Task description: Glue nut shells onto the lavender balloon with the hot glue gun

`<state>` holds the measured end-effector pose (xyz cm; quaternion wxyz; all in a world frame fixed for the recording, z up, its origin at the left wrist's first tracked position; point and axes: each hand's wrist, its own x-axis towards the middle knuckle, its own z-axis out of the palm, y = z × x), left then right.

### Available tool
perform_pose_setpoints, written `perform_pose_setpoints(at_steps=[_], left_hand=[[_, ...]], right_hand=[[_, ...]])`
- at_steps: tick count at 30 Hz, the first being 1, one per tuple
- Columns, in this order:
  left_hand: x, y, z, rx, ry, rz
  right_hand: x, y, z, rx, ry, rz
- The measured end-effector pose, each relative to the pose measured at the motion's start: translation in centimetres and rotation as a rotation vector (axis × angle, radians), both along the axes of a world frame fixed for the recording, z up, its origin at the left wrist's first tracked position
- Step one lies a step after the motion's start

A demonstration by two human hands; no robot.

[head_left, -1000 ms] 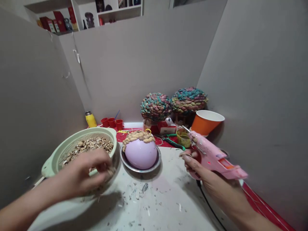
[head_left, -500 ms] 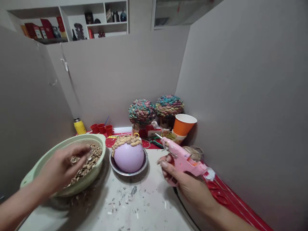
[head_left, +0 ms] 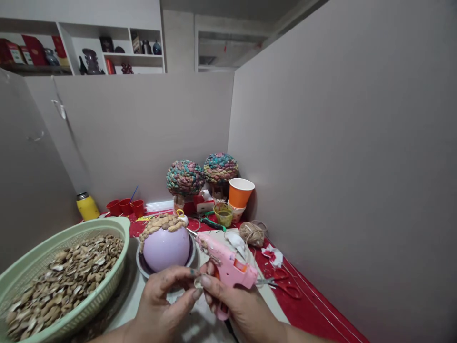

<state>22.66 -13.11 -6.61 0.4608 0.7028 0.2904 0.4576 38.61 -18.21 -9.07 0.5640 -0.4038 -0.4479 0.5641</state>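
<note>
Pink plastic is filling your right hand [head_left: 237, 305]: you are gripping the glue gun [head_left: 224, 261] by its handle, fingers wrapped closed around it, with the nozzle pointing up and to the left toward the lilac ball [head_left: 166, 248]. Your left hand [head_left: 162, 305] is meeting it in front of your chest, thumb and forefinger pinched on a small pale shell piece [head_left: 197, 283] (too small to make out clearly) that is sitting just beside the gun's handle and your right fingertips.

The lilac ball is resting in a shallow metal dish [head_left: 143, 265] just beyond your hands, and a cap of tan shells [head_left: 159, 223] is covering its top. To your left, the pale green colander [head_left: 64, 281] is holding a heap of the same shells, well apart from both hands.

Farther back, two balls covered in multicoloured shells [head_left: 202, 174] are standing against the partition, with an orange paper cup [head_left: 241, 193] beside them, three small red cups [head_left: 124, 206] and a yellow bottle [head_left: 86, 206] off to the left. On the red cloth to your right, a ball of twine [head_left: 252, 233] is lying near red-handled scissors [head_left: 282, 284].
</note>
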Motion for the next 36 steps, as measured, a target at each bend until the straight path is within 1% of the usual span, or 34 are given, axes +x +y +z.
perform_pose_setpoints(at_steps=[3,5,7,12,14,16,22,27,30,36], left_hand=[[-0.4,0.4,-0.4,-0.165,-0.060,-0.027],[-0.6,0.6,-0.3,-0.305,-0.120,-0.066],[-0.7,0.9,0.0,-0.411,-0.167,-0.091],[-0.7,1.4,0.1,-0.609,-0.245,-0.222],[-0.5,1.6,0.0,-0.694,-0.275,-0.260],[-0.4,1.7,-0.2,-0.744,-0.294,-0.277],[-0.2,2.0,-0.6,-0.774,-0.273,-0.285],[-0.4,2.1,-1.2,-0.691,-0.209,-0.296],[-0.5,2.0,-1.2,-0.659,-0.181,-0.283],[-0.3,1.7,-1.4,-0.673,-0.201,-0.263]], right_hand=[[-0.2,0.3,0.1,-0.024,0.001,-0.014],[-0.2,0.4,0.3,-0.050,-0.031,-0.052],[0.0,0.6,0.4,-0.064,-0.080,-0.099],[0.8,0.9,0.2,-0.036,-0.107,-0.169],[1.0,0.9,0.3,-0.038,-0.108,-0.175],[1.0,0.8,0.5,-0.044,-0.120,-0.163],[0.9,0.6,1.2,0.010,-0.179,-0.110],[0.9,0.7,1.8,0.074,-0.222,-0.088],[0.8,0.9,1.5,0.076,-0.212,-0.075],[0.7,1.2,0.7,0.088,-0.248,-0.091]])
